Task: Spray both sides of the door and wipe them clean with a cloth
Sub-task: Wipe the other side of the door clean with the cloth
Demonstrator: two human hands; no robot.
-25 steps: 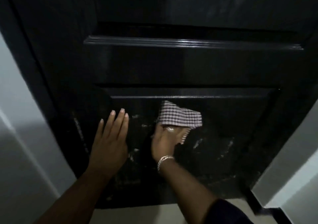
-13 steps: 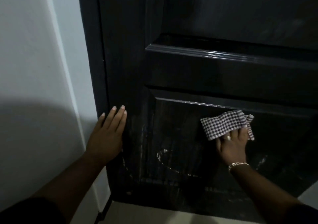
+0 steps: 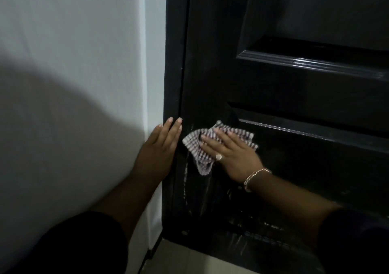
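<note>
- The black panelled door (image 3: 294, 96) fills the right side of the view; its paint is glossy, and two raised mouldings catch the light as pale horizontal streaks.
- Its lower part carries whitish wet streaks and smears, running down beside the left edge and spreading across the bottom rail.
- One black door frame (image 3: 172, 63) stands upright just left of the door, touching the white wall (image 3: 73, 52), which takes up the left half of the view and has a broad shadow across its lower part.
- A strip of pale floor (image 3: 189, 259) shows under the door at the bottom.
- One checked cloth (image 3: 197, 147) lies flat against the door near its left edge, just below the lower moulding, with a loose corner hanging down.
- Two hands are in view. The right hand (image 3: 235, 155) lies on the cloth with fingers straight and spread, pressing it to the door; it wears one ring (image 3: 219, 157) and one chain bracelet (image 3: 255, 177) at the wrist.
- The left hand (image 3: 157, 153) is flat with fingers straight and together, resting on the door frame just beside the cloth, and holds nothing.
- Two dark sleeves (image 3: 84, 242) show at the bottom corners.
</note>
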